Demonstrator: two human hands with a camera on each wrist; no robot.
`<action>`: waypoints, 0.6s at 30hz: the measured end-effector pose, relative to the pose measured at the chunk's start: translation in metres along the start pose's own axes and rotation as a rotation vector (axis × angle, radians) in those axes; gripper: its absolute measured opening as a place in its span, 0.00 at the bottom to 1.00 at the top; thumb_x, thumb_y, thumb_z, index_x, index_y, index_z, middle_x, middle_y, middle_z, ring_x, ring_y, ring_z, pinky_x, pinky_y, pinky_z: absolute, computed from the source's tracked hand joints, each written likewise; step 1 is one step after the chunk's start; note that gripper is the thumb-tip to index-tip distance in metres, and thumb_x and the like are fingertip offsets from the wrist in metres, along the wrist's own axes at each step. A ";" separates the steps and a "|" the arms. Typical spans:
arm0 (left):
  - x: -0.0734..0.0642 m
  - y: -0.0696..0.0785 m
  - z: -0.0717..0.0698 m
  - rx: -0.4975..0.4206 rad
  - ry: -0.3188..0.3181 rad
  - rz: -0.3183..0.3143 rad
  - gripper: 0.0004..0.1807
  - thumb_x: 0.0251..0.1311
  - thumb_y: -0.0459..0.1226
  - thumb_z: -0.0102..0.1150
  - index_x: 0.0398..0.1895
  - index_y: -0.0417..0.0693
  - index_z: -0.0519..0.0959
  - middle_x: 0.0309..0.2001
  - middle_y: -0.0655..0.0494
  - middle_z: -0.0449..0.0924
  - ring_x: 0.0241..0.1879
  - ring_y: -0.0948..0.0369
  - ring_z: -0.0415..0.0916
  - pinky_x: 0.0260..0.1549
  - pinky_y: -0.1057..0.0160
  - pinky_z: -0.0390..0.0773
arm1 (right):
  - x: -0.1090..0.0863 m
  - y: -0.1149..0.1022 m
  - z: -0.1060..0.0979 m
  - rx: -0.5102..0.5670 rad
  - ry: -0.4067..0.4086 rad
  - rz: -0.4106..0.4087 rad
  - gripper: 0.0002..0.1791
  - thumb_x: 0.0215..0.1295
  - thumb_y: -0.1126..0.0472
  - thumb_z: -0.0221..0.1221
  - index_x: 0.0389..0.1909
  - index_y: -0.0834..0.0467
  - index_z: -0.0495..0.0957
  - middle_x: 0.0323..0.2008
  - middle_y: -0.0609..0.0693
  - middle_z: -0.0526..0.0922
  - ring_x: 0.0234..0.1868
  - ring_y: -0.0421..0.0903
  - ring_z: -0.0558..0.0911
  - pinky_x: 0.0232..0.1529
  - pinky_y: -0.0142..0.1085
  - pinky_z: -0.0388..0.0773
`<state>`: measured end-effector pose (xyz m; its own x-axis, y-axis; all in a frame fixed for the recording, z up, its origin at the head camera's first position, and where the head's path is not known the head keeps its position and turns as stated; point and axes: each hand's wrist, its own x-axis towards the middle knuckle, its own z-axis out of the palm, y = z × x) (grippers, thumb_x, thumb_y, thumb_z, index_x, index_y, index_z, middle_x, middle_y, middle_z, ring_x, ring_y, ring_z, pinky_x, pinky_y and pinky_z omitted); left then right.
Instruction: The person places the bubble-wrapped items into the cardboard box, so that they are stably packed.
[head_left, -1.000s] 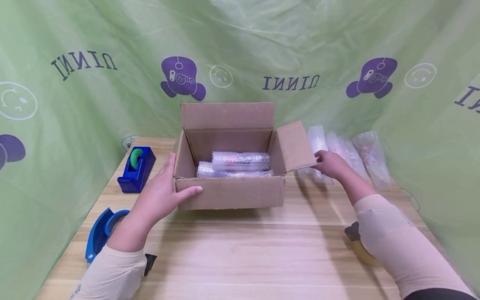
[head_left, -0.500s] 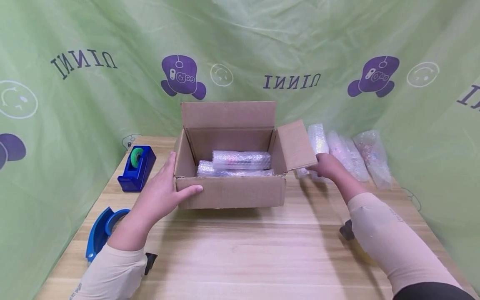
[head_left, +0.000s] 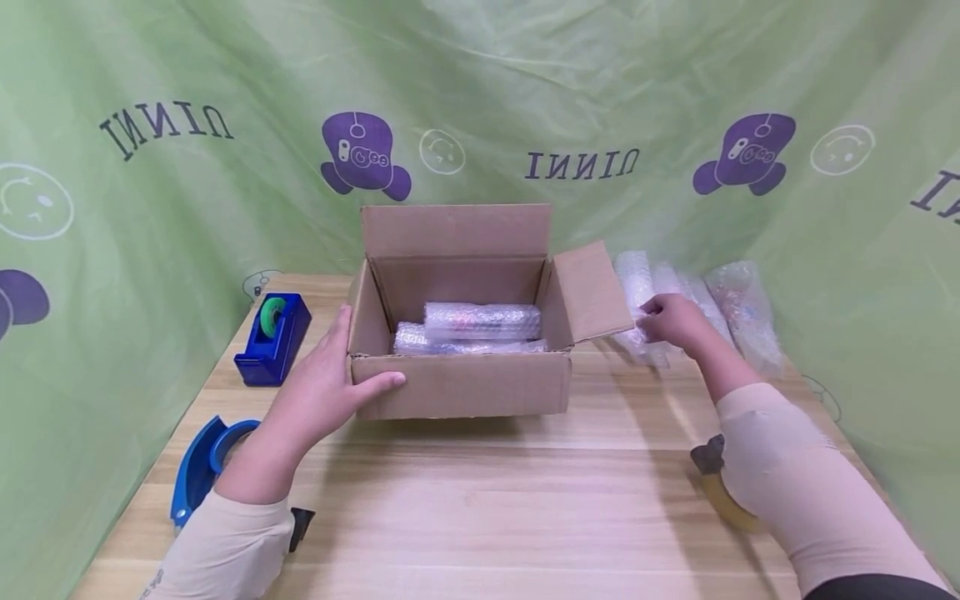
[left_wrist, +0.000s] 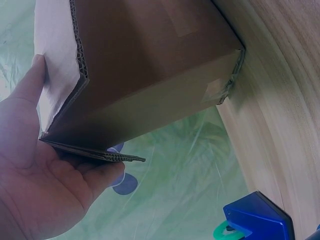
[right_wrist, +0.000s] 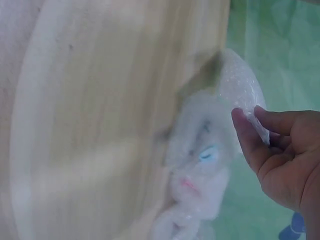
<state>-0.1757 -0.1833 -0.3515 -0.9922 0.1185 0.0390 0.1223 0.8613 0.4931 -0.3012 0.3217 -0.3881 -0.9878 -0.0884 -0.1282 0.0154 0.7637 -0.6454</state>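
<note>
An open cardboard box stands mid-table, its back and right flaps raised. Inside lie bubble-wrapped packages, one across another. My left hand grips the box's near left corner, thumb along the front; in the left wrist view the fingers wrap behind a flap. Beyond the right flap, my right hand pinches the plastic of the leftmost bubble-wrapped package in the back-right row. The right wrist view, slightly blurred, has thumb and fingertips close together over clear wrap.
More wrapped packages lie to the right of that hand. At the left stands a blue tape dispenser with green tape; nearer is a blue handheld tape cutter. Under the right forearm sits a yellowish tape roll. A green curtain hangs behind.
My right hand dipped left behind the flap, then came back right and up, the loose plastic under the flap shifting right with it. Left hand and box have stayed put.
</note>
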 end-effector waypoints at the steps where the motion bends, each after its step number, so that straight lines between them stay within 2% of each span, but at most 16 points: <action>1: 0.000 0.000 0.000 -0.001 0.001 0.000 0.72 0.44 0.77 0.53 0.79 0.50 0.28 0.79 0.41 0.40 0.73 0.37 0.51 0.66 0.35 0.59 | -0.001 -0.001 -0.003 0.008 -0.002 -0.002 0.20 0.67 0.65 0.58 0.53 0.76 0.72 0.43 0.67 0.81 0.32 0.43 0.86 0.42 0.43 0.84; 5: 0.000 0.000 0.000 -0.004 0.001 0.003 0.72 0.44 0.77 0.53 0.79 0.49 0.29 0.79 0.41 0.40 0.74 0.37 0.50 0.66 0.35 0.59 | -0.009 -0.007 -0.017 0.025 0.004 -0.017 0.20 0.69 0.65 0.56 0.54 0.76 0.71 0.45 0.68 0.79 0.33 0.43 0.86 0.43 0.45 0.85; 12: -0.002 0.000 0.000 -0.004 -0.002 -0.003 0.72 0.43 0.78 0.52 0.78 0.50 0.27 0.78 0.40 0.41 0.73 0.36 0.52 0.65 0.34 0.60 | -0.022 -0.015 -0.045 0.018 0.058 -0.054 0.23 0.71 0.63 0.56 0.59 0.76 0.68 0.47 0.70 0.79 0.32 0.40 0.85 0.36 0.34 0.84; 18: -0.002 0.001 -0.001 0.011 -0.003 -0.001 0.72 0.44 0.78 0.51 0.78 0.49 0.27 0.78 0.39 0.40 0.73 0.36 0.51 0.66 0.34 0.59 | -0.036 -0.025 -0.066 0.007 0.124 -0.063 0.22 0.71 0.62 0.55 0.59 0.74 0.68 0.47 0.69 0.79 0.33 0.38 0.82 0.37 0.33 0.83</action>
<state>-0.1733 -0.1829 -0.3506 -0.9922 0.1192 0.0359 0.1216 0.8667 0.4837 -0.2767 0.3478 -0.3173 -0.9984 -0.0559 0.0063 -0.0464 0.7545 -0.6547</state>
